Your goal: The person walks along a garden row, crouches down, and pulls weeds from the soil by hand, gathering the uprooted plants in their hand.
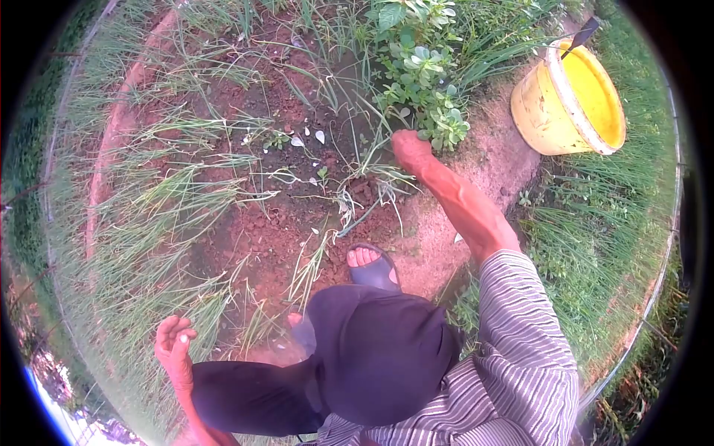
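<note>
My right hand [411, 151] is closed low at the foot of a leafy green plant [424, 63], beside the pale soil ridge; what its fingers grip, if anything, is hidden. My left hand [175, 346] is raised beside my left knee, fingers curled but apart, with nothing seen in it. Thin green onion-like shoots [182, 186] lean over the reddish soil [253, 238] in front of me. A few white petals or leaves [320, 137] lie on the ground left of my right hand.
A yellow bucket [532, 111] stands tilted on the grass at the upper right, with a dark flat-ended tool [584, 33] at its rim. My sandalled foot [372, 269] rests on the soil. A raised earth edge [111, 149] curves along the left.
</note>
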Demonstrator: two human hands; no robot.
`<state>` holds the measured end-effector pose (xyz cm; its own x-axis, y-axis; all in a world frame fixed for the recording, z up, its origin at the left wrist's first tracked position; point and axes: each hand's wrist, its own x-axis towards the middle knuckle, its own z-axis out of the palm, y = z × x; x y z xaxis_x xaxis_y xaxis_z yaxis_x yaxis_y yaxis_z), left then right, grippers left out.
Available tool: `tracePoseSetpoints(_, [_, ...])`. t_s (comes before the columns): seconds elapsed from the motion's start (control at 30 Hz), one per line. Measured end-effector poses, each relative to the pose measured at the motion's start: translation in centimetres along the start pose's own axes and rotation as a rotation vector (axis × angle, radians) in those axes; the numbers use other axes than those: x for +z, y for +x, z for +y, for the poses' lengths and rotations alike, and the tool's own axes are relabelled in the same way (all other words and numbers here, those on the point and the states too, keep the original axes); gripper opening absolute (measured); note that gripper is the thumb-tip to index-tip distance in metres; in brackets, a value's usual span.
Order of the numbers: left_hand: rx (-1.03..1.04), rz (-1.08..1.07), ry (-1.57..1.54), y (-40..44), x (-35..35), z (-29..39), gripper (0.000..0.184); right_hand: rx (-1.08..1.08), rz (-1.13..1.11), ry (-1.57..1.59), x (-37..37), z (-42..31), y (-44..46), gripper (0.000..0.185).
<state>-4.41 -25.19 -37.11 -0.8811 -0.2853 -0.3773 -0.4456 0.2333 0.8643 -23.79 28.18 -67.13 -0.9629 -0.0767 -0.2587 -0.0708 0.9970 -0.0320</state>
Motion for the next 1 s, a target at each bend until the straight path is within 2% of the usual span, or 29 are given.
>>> tracePoseSetpoints(0.1, [0.007, 0.003, 0.009, -0.9, -0.4, 0.0, 0.05, -0.183, -0.265, -0.377, -0.9, -0.3, 1.3, 0.016])
tracePoseSetpoints(0.23, [-0.002, 0.039, 0.012, -2.3, -1.7, -0.8, 0.053, -0.248, -0.207, -0.27, -0.5, 0.3, 2.1, 0.014])
tracePoseSetpoints(0.27, [-0.002, 0.049, 0.006, -2.7, -2.2, -1.3, 0.054, -0.308, -0.274, -0.338, -1.3, -0.1, 2.0, 0.014])
tracePoseSetpoints(0.3, [0.004, 0.058, 0.0, -2.9, -2.5, -1.7, 0.054, -0.197, -0.334, -0.353, -1.5, -0.7, 2.3, 0.018])
tracePoseSetpoints(0.37, [0.0, 0.069, -0.003, -3.4, -3.2, -2.2, 0.054, -0.166, -0.314, -0.303, -2.0, -0.8, 2.2, 0.018])
tracePoseSetpoints(0.57, [-0.013, 0.056, 0.014, -3.7, -2.7, -1.6, 0.051, -0.159, -0.318, -0.231, -2.2, -0.5, 2.5, 0.019])
tracePoseSetpoints(0.67, [-0.016, 0.04, 0.028, -3.5, -2.3, -1.1, 0.051, -0.201, -0.363, -0.303, -3.5, -0.6, 2.1, 0.019])
tracePoseSetpoints(0.77, [-0.017, 0.013, 0.028, -3.2, -2.0, -1.0, 0.05, -0.092, -0.384, -0.163, -6.3, 0.5, 1.4, 0.019])
tracePoseSetpoints(0.8, [-0.019, 0.008, 0.024, -3.1, -2.0, -1.0, 0.05, -0.152, -0.327, -0.057, -6.7, 1.7, 1.2, 0.015])
tracePoseSetpoints(0.9, [-0.016, 0.004, 0.001, -2.7, -1.8, -1.0, 0.05, 0.009, -0.772, 0.626, -11.3, 4.6, -3.5, 0.022])
tracePoseSetpoints(0.97, [-0.013, -0.005, -0.001, -2.3, -1.6, -1.2, 0.05, -0.043, -0.854, 0.669, -9.8, 6.9, -7.0, 0.028])
tracePoseSetpoints(1.0, [-0.012, -0.012, 0.008, -2.1, -1.6, -1.3, 0.05, 0.087, -0.775, 0.804, -9.7, 7.3, -9.4, 0.029])
